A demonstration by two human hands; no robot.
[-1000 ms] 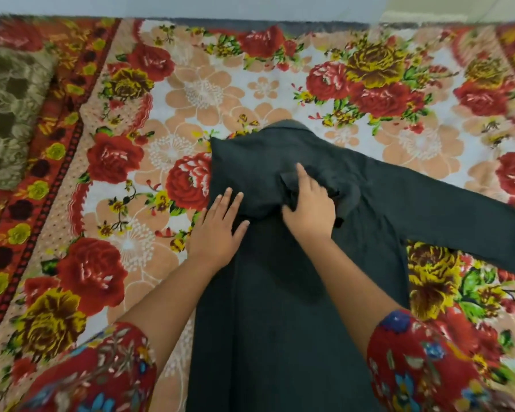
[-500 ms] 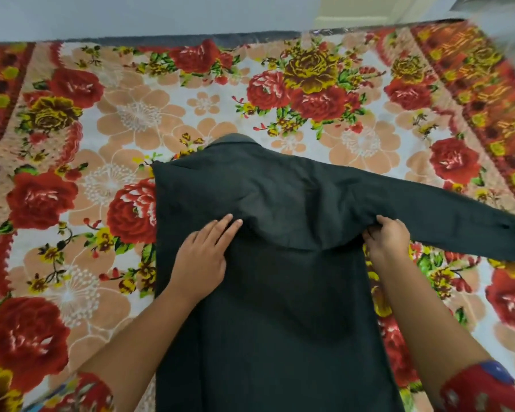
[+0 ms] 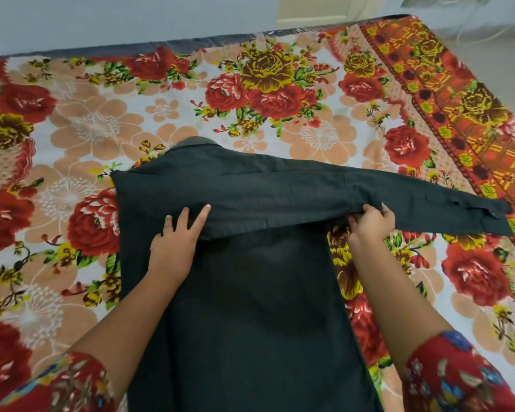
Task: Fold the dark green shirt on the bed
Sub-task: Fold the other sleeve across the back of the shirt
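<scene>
The dark green shirt (image 3: 250, 292) lies back-up on the flowered bedsheet (image 3: 72, 138), its collar pointing away from me. One sleeve is folded across the upper back and reaches out to the right, cuff near the sheet's red border. My left hand (image 3: 176, 248) rests flat on the shirt's left part, fingers spread, touching the lower edge of the folded sleeve. My right hand (image 3: 370, 226) pinches the sleeve's lower edge at the shirt's right side.
The bed's far edge (image 3: 191, 43) runs along a pale wall. The sheet's red and orange border (image 3: 458, 114) marks the bed's right side, with bare floor (image 3: 503, 49) beyond it.
My right hand moved from the shirt's middle to its right edge and took hold of the sleeve. The sleeve now lies flatter across the back. The view shifted right; the pillow left the frame.
</scene>
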